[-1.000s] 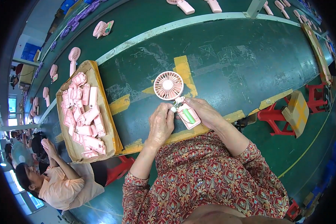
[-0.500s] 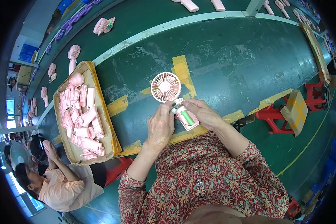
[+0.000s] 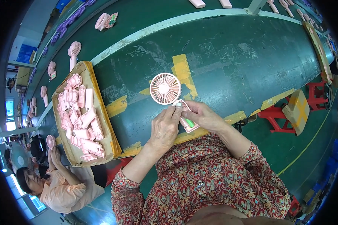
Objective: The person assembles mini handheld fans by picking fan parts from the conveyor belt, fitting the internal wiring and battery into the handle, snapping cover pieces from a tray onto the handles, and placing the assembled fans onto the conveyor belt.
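Note:
A pink handheld fan [image 3: 164, 88] is held between my two hands over the near edge of the green table, its round grille pointing away from me. Its handle lies opened up, with a green battery cell [image 3: 190, 122] showing inside. My left hand [image 3: 164, 125] is closed on the neck just below the grille, thumb and fingertips pinching there. My right hand [image 3: 203, 115] grips the handle from the right side, its thumb lying across the upper part and covering some of the cell. Small parts at the neck are partly hidden by my fingertips.
Left of my hands stands a cardboard tray [image 3: 114, 140] heaped with pink handle shells [image 3: 87, 118]. Yellow tape patches mark the green table [image 3: 229, 75]. Beyond a pale rail, more fans [image 3: 74, 50] lie about. At lower left a co-worker [image 3: 65, 187] holds a fan. Red stools [image 3: 276, 119] stand right.
My thumbs and fingers have closed in over the fan's neck and handle, covering more of the cell. The fan has shifted slightly left. The co-worker's hands now show a fan held upright.

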`<state>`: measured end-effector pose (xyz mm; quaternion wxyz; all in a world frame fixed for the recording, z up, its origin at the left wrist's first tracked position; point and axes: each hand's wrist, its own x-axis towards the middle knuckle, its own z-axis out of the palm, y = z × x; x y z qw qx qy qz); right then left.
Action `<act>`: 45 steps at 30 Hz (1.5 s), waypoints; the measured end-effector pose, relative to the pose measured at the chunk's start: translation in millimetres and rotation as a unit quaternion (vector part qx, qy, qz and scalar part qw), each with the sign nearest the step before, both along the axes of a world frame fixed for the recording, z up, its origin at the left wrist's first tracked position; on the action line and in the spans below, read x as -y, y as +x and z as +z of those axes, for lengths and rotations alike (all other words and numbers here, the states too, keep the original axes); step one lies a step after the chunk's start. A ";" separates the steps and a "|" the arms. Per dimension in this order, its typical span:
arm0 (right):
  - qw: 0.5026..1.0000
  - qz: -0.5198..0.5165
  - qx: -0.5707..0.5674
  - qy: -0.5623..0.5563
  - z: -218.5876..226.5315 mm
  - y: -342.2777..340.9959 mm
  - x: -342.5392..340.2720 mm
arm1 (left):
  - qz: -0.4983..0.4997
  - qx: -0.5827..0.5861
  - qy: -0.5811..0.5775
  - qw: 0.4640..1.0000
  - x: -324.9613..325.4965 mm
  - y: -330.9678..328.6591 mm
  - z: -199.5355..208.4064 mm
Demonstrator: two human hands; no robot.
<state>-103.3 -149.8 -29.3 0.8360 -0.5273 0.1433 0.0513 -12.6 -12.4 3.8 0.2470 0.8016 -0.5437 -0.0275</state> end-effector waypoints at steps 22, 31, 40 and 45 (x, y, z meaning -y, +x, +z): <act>0.997 -0.058 -0.054 0.015 -2.7 2.6 -2.4 | 0.082 -0.038 -0.132 0.987 -24.3 2.2 -13.9; 0.997 -0.059 -0.031 0.043 -9.0 10.3 -1.6 | 0.286 0.195 0.132 0.929 -171.1 154.6 42.2; 0.991 -0.065 -0.082 0.082 -4.0 15.0 -4.7 | 0.253 0.046 0.329 0.909 -167.9 200.2 54.9; 0.992 -0.069 -0.062 0.087 -5.0 9.6 -2.8 | 0.350 0.012 0.116 0.929 -125.6 161.0 85.2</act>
